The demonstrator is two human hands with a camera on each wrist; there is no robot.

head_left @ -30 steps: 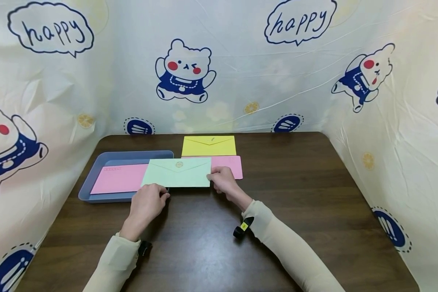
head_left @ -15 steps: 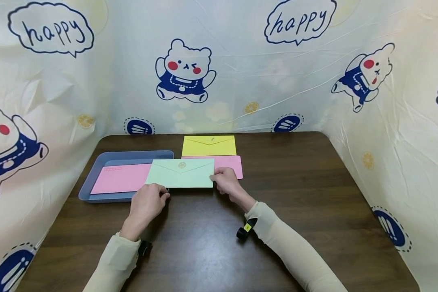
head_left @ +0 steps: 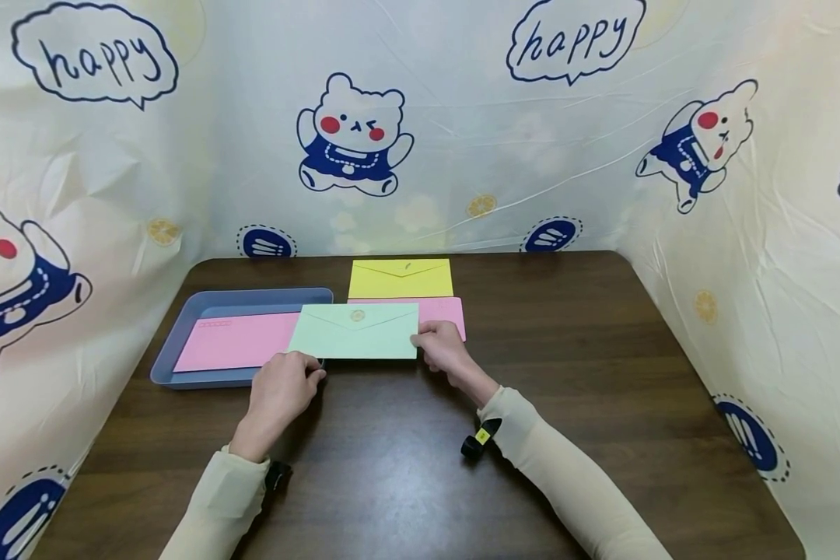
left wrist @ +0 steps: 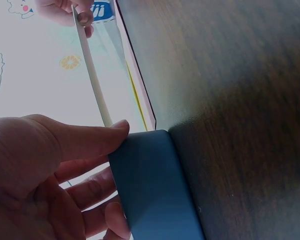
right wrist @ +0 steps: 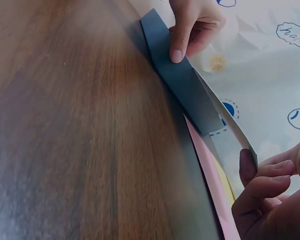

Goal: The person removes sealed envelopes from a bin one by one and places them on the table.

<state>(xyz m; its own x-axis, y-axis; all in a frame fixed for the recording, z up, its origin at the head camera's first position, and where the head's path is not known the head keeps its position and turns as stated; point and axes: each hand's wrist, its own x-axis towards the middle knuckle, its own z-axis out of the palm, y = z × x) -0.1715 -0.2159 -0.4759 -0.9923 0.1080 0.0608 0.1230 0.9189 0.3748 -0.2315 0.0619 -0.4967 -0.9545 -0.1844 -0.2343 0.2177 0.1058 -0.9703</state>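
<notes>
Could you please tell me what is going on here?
A person's right hand pinches a mint-green envelope by its right edge, holding it above the table. The left hand grips the near wall of a blue tray, by its right corner. A pink envelope lies in the tray, its right end hidden behind the mint-green one. Farther back on the table lie a yellow envelope and a second pink envelope.

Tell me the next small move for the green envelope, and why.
Probably, the right hand should draw the green envelope a little further right. It pinches the envelope's right end, and over the last second the envelope has shifted right, yet its left end still overlaps the tray in the head view. The left hand grips the tray's rim, which should steady it.
</notes>
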